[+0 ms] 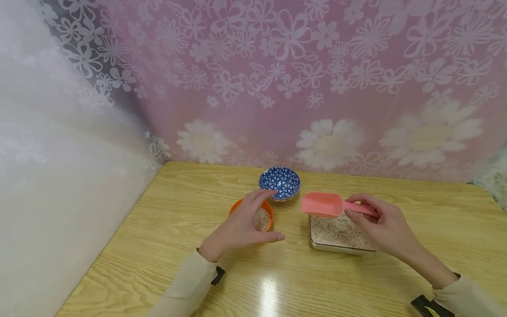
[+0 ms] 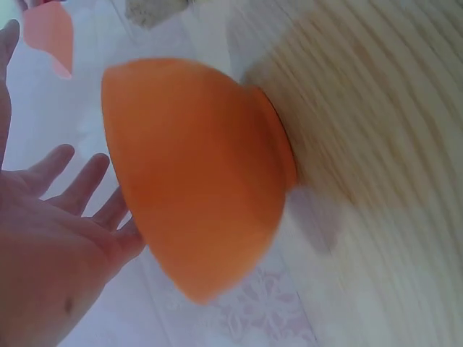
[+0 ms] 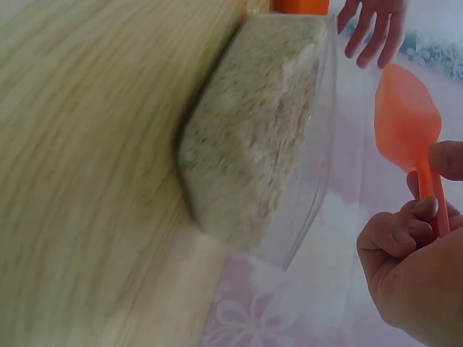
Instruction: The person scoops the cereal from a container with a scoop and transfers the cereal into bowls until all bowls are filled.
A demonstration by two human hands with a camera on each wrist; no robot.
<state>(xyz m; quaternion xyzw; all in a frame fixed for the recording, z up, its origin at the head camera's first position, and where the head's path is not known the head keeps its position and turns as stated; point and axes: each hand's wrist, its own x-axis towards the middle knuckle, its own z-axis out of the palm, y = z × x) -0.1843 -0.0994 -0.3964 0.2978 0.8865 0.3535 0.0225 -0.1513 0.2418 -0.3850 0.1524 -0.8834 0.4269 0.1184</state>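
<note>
My right hand grips the handle of a pink plastic scoop, held above a clear rectangular container. Pale brown flakes or grain fill much of this container, and the scoop looks empty in the head view. My left hand is spread over an orange bowl, thumb and fingers apart. Some of the same grainy stuff lies inside the bowl, partly hidden by the hand. In the left wrist view the fingers overlap the bowl's rim.
A blue and white patterned bowl stands just behind the orange one. The wooden table runs back to a pink flowered curtain, with a white sheet along its left side. A few crumbs lie between bowl and container.
</note>
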